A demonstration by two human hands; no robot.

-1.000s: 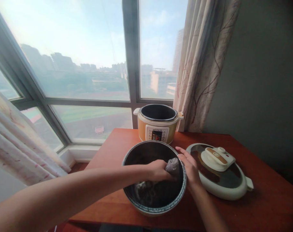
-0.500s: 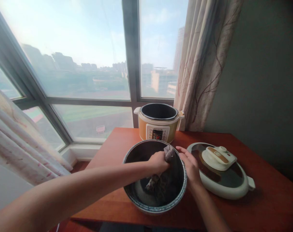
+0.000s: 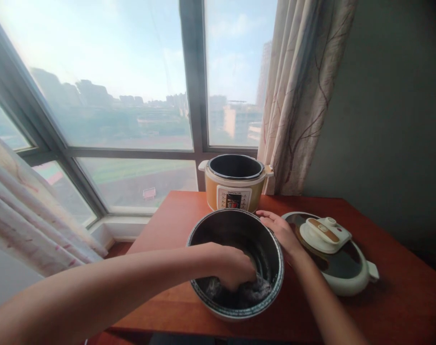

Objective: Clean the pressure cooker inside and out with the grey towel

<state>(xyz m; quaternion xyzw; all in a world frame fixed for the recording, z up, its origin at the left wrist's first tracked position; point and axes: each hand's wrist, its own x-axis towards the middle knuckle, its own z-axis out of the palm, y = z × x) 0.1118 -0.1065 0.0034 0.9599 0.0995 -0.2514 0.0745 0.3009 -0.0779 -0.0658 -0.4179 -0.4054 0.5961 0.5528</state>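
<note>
A dark round inner pot point(image 3: 271, 249) stands on the red-brown table point(image 3: 401, 306) in front of me. My left hand point(image 3: 234, 266) is down inside the pot, pressing a grey cloth point(image 3: 252, 292) against its bottom. My right hand point(image 3: 280, 230) rests on the pot's far right rim and steadies it. Most of the cloth is hidden under my left hand.
A yellow electric cooker base point(image 3: 235, 184) stands open at the table's back edge by the window. Its white lid point(image 3: 333, 254) lies flat to the right of the pot. Curtains point(image 3: 300, 96) hang at the right and at the left.
My left hand has dragged the cloth from the pot's upper right wall down to the bottom. The right hand has slid further back along the rim.
</note>
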